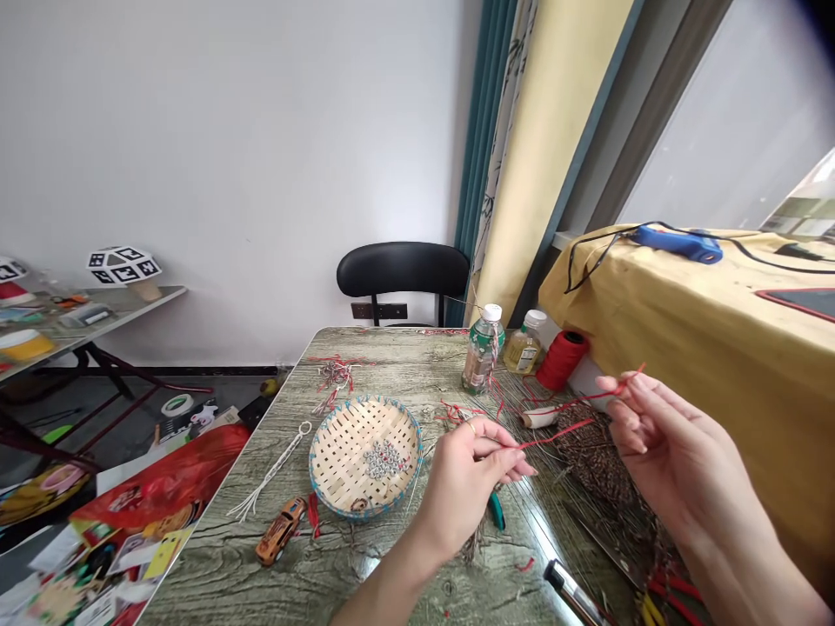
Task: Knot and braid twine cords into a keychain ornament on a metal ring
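Over the table's right half, my left hand (pixel 479 474) pinches a short red cord (pixel 554 434) whose free end points right. My right hand (pixel 671 448) is closed on another red cord (pixel 587 397), its tip poking out above the fingers. This second strand stretches left toward a small pale spool (pixel 540 418) lying on its side. The hands are apart. Left of my left hand stands a round woven basket (pixel 339 452) with small metallic beads (pixel 384 459) in it. Beneath my left hand shows part of a green-handled tool (pixel 497 511).
Behind the hands stand a green-labelled bottle (pixel 483 352), a smaller bottle (pixel 524 348) and a red thread spool (pixel 562 360). A toy car (pixel 280 531), braided white cord (pixel 277 469) and thread scraps (pixel 336 374) lie left. A marker (pixel 571 591) is near the front. Yellow cloth (pixel 626 322) hangs at right.
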A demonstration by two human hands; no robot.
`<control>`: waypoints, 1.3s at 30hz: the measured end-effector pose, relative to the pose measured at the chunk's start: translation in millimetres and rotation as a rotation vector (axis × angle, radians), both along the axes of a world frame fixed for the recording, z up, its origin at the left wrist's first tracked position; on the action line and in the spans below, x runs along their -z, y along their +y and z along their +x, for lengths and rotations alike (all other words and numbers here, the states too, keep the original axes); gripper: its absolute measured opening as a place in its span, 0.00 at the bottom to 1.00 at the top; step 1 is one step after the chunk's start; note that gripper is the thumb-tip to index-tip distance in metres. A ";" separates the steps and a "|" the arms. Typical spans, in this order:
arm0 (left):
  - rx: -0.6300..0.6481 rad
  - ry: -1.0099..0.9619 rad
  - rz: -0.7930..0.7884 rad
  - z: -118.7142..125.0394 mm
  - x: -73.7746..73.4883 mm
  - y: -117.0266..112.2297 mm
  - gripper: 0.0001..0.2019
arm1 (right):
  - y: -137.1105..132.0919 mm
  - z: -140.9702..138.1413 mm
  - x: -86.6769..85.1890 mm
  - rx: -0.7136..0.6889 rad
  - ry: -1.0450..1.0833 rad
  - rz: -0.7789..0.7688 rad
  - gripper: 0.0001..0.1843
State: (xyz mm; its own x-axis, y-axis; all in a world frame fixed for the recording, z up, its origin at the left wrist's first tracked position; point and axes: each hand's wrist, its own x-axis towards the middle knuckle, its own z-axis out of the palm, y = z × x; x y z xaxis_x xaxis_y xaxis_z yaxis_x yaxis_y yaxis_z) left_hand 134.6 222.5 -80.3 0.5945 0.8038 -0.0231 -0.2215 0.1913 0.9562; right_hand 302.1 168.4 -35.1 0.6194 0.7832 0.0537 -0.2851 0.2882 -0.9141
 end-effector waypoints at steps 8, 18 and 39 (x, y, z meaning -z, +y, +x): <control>-0.138 -0.117 -0.030 -1.3 2.2 1.5 0.05 | -7.9 -22.7 34.3 -0.288 0.044 -0.228 0.05; -0.055 -0.094 0.048 -3.0 8.3 -1.3 0.02 | 6.7 -25.3 38.8 -0.675 0.321 -0.349 0.15; 0.002 -0.015 -0.016 15.2 33.0 15.4 0.13 | -2.9 -11.9 2.6 -0.270 -0.143 -0.208 0.07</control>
State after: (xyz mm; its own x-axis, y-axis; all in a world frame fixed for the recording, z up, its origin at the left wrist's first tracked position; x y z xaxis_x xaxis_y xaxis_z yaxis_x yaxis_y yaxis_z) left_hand 149.8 237.9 -113.4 0.5963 0.8023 -0.0266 -0.2358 0.2068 0.9495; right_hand 290.2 165.4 -37.8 0.3865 0.9208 -0.0524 -0.1907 0.0242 -0.9814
